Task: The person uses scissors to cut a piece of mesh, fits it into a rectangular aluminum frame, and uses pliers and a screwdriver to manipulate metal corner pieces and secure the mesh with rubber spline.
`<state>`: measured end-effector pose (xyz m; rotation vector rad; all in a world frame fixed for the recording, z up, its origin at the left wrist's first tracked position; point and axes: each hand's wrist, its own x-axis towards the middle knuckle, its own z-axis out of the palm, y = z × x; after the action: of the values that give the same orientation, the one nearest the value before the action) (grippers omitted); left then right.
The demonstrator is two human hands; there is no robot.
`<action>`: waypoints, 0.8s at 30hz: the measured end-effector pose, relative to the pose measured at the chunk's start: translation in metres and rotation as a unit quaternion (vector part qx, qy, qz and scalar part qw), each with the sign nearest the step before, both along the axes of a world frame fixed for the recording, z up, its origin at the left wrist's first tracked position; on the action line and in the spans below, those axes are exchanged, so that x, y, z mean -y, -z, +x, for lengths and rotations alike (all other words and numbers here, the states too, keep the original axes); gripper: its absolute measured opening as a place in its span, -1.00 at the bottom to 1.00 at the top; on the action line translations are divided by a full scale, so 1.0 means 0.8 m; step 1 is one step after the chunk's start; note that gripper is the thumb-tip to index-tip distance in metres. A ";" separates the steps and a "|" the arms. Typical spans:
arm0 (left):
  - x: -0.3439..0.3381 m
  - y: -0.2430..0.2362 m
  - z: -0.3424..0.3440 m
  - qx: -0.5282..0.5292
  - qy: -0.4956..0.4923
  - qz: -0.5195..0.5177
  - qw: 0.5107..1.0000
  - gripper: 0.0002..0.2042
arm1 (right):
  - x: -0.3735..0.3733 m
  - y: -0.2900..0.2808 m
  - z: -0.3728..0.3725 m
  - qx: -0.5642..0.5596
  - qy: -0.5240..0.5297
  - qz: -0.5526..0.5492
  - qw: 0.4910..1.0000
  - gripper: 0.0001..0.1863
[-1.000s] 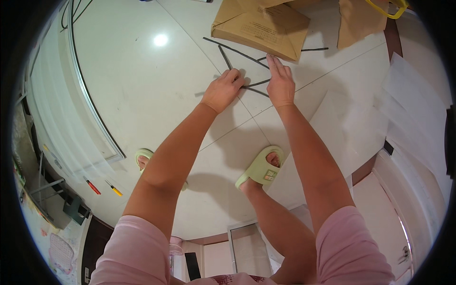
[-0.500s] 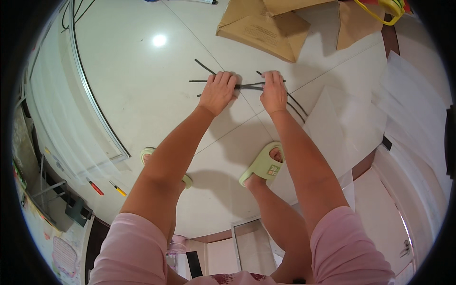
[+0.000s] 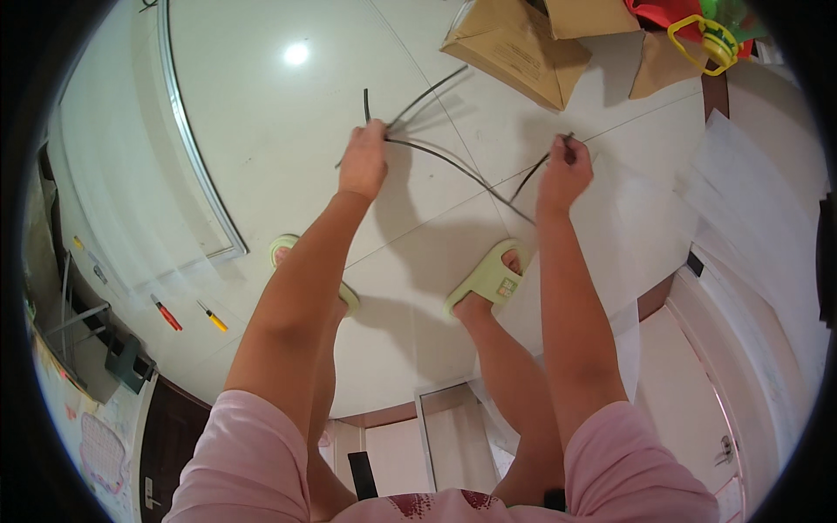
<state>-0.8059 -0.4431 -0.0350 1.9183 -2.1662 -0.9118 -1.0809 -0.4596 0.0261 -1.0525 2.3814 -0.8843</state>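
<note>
The left hand's [image 3: 364, 166] grip is narrow, fingers curled around a bunch of thin dark strips. From it a long curved strip [image 3: 453, 163] runs out toward 4 o'clock, its far end loose above or on the tile floor [image 3: 261, 192]; the contact cannot be told. A second strip [image 3: 427, 93] leaves the same grip toward 1 to 2 o'clock, and a stub end [image 3: 366, 103] points to 12. Whether these are separate pieces or ends of one is hidden in the fist.

The right hand [image 3: 565, 179], well apart at 3 o'clock from the left, is pinched around a short strip [image 3: 530, 177]. That piece slants with its long axis from 1 toward 7 to 8 o'clock, its lower tip meeting or crossing the long curved strip in view. The long curved strip's loose end lies at 7 o'clock from the right grip, just beside the wrist, so the right hand is much the nearer to it.

Farther out, a cardboard box [image 3: 514, 57] stands at 11 o'clock from the right hand. A red-handled tool [image 3: 166, 312] and a yellow-handled tool [image 3: 212, 316] lie at 8 o'clock from the left hand.
</note>
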 end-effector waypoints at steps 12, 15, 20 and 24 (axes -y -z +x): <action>0.002 -0.353 0.305 -0.742 -0.646 0.036 0.176 -0.76 | 0.001 -0.243 0.268 0.588 0.005 0.174 0.790 -0.91; 0.011 -0.451 0.333 -0.546 -0.607 0.141 0.561 -0.74 | 0.021 -0.299 0.381 0.584 -0.063 0.243 0.772 -0.88; 0.004 -0.537 0.376 -0.426 -0.441 0.273 0.741 -0.73 | 0.078 -0.391 0.541 0.571 -0.175 0.276 0.753 -0.84; 0.028 -0.558 0.419 -0.386 -0.391 0.248 0.798 -0.77 | 0.131 -0.420 0.612 0.529 -0.248 0.286 0.759 -0.83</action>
<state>-0.4704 -0.4654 0.4115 1.8235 -0.6076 -1.7146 -0.5912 -0.5648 0.3619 -0.5897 1.1640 -0.3167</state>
